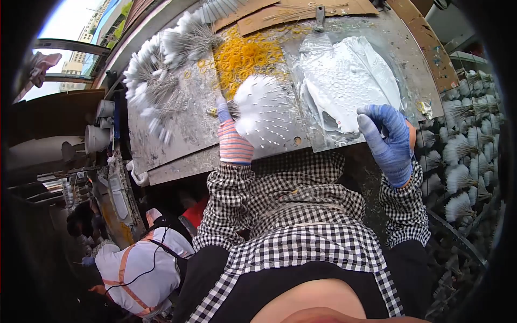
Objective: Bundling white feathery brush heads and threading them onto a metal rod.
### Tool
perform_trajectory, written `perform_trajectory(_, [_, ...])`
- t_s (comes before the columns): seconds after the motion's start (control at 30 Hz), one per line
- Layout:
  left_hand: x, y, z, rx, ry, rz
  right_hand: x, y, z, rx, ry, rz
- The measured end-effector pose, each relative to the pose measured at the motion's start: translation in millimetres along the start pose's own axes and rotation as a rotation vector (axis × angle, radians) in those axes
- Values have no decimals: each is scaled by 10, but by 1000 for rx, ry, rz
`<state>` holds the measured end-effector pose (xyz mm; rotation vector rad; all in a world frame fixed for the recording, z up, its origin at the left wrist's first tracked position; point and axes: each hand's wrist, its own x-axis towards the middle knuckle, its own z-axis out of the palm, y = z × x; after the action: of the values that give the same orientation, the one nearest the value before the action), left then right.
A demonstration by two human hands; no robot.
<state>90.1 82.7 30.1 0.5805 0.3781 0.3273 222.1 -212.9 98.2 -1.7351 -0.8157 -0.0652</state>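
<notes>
My left hand point(232, 141), in a striped knit glove, is shut on a bundle of white feathers point(264, 110) fanned out above a worn metal table point(177, 129). My right hand point(389, 141), in a blue glove, has its fingers curled at the edge of a clear plastic bag of white feathers point(344, 81); whether it grips the bag is unclear. A heap of yellow rubber bands point(245, 54) lies just beyond the fan. Both forearms wear checked sleeves.
Bundles of white feathers with quills point(156, 81) lie along the table's left side. Cardboard sheets point(301, 11) sit at the far edge. Racks of bundled feather tufts point(463, 156) stand to the right. Another person in white point(140, 269) sits lower left, near grey cups point(97, 137).
</notes>
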Motion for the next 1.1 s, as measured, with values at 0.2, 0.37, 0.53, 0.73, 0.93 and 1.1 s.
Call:
perform_trajectory(0.2, [-321,-416,-228,-251,-503,143,-135,-30,323,-3,-143,16])
perform_trajectory(0.37, [-418,-588,-104,-565,-449,-47,-165,-64,494,22,-218,85])
perform_trajectory(0.53, [-459,-681,-325,-373,-421,89,-167,-91,511,7,-219,75])
perform_trajectory(0.73, [-478,-569,-267,-326,-265,-13,-191,-92,487,22,-229,125])
perform_trajectory(0.93, [-631,-358,-106,-249,-61,-111,-199,-43,469,38,-249,158])
perform_trajectory(1.1, [-651,-257,-157,-221,62,-195,-196,81,425,64,-185,148])
